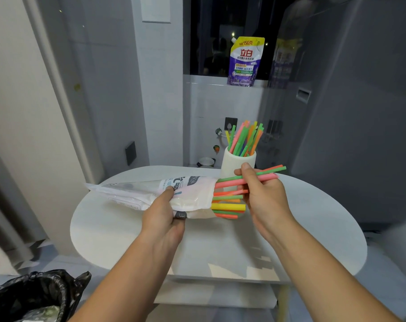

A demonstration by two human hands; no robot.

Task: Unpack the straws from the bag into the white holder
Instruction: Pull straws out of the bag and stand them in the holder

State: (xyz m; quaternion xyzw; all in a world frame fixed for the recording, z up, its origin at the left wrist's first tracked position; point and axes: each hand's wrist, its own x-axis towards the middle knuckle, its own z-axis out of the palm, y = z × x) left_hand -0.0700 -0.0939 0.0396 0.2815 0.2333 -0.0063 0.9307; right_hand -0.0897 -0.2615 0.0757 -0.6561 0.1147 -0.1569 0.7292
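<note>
Spillage is what I fear: my left hand [164, 217] clamps the crinkly white plastic straw bag [155, 194] above the round white table [313, 228] while my right hand [262, 194] pinches 3 coloured plastic straws [264, 176] half-drawn beside the white cylindrical holder [238, 162], so loose ones at the mouth could slide out.

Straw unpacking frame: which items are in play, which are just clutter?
In play:
- straw bag, gripped by left hand
- pulled straws, pinched in right hand
- straws left in the bag mouth
- white holder, already part filled
- round table

Clutter:
- purple detergent pouch on the ledge
- black bin bag, lower left
- grey fridge
</note>
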